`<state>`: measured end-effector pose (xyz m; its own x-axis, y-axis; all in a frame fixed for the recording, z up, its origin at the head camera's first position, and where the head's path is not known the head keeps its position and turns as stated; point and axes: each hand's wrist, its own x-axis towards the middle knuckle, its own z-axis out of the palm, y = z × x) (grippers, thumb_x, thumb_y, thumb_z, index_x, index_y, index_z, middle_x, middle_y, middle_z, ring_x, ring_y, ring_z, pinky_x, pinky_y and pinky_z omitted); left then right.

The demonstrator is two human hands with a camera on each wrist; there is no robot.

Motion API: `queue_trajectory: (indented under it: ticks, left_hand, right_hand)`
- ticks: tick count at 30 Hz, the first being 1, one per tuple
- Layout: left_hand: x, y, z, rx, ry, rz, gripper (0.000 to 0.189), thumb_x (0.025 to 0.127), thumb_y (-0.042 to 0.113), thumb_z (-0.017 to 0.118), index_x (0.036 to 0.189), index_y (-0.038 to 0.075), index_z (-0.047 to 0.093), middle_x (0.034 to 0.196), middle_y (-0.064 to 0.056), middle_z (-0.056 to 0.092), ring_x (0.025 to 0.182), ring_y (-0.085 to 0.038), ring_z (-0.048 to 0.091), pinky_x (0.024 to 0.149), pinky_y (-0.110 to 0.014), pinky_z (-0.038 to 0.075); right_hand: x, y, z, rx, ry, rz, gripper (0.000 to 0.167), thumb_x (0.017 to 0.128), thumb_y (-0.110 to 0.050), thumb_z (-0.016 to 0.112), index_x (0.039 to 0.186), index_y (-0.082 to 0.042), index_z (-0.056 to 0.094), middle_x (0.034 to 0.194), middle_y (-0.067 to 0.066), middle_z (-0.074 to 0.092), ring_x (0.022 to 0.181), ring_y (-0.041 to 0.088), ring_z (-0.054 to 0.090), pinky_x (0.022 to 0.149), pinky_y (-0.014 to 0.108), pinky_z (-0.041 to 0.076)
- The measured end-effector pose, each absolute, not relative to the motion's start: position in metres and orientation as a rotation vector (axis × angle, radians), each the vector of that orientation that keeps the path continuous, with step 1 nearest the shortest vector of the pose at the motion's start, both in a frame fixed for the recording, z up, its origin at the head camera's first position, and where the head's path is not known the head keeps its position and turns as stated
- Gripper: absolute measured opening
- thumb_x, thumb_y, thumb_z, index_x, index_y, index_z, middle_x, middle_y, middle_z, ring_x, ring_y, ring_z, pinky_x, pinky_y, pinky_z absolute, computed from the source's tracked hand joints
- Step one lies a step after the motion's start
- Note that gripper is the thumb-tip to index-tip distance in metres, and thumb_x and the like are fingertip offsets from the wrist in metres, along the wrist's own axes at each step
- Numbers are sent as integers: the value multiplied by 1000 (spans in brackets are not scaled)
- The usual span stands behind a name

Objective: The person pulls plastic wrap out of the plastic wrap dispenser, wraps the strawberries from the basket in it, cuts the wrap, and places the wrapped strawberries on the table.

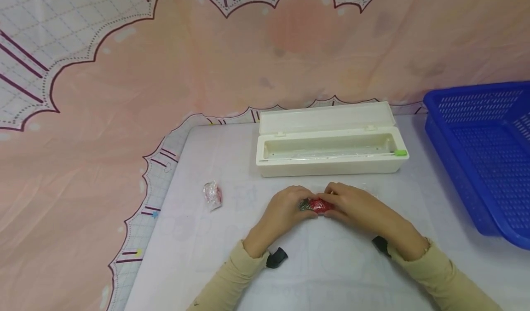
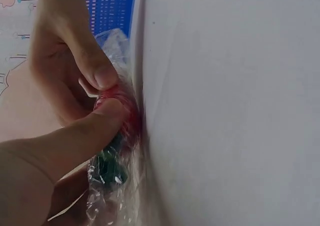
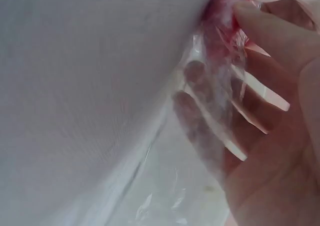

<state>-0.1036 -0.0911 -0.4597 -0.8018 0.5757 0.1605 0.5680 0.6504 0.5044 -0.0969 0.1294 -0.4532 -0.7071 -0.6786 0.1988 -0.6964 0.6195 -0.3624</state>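
Note:
Between both hands, just above or on the white table, is a small red thing with a dark green end (image 1: 319, 205), wrapped in clear plastic film (image 2: 117, 45). My left hand (image 1: 286, 210) pinches it from the left, the thumb pressing its red side in the left wrist view. From the other side my right hand (image 1: 359, 209) holds the red part with thumb and fingers. In the right wrist view, loose film (image 3: 220, 85) hangs over the spread fingers of that hand. The exact kind of the wrapped thing is hidden by film and fingers.
Behind the hands stands a long white cling film dispenser (image 1: 331, 167), lid raised, with a green slider (image 1: 400, 153) at its right end. Another film-wrapped reddish piece (image 1: 213, 196) lies at the left. A blue plastic basket (image 1: 459, 182) occupies the right side.

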Motion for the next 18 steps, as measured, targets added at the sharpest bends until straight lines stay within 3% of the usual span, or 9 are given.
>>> queue_trajectory:
  ticks: [7,12,18]
  left_hand:
    - [-105,-95,-456,923,2735,867,31,86,33,76,113,18,75,108,6,74,99,-7,66,87,-24,52]
    - [-107,-97,-455,875,2672,872,26,92,34,69,112,19,76,102,9,74,92,-4,64,83,-22,52]
    - [-109,-96,-456,869,2694,838,25,95,34,65,107,16,78,99,6,73,92,-8,64,83,-24,52]
  right_hand:
    - [-98,129,-450,1163,-2794,658,29,80,-18,83,106,-11,72,98,-5,68,89,11,64,79,33,57]
    - [-98,131,-446,1129,-2853,732,15,87,-17,76,102,-13,73,94,-8,71,85,9,66,76,33,57]
    - [-98,133,-447,1115,-2917,762,17,94,-18,67,109,-14,75,101,-8,72,95,12,69,83,37,58]
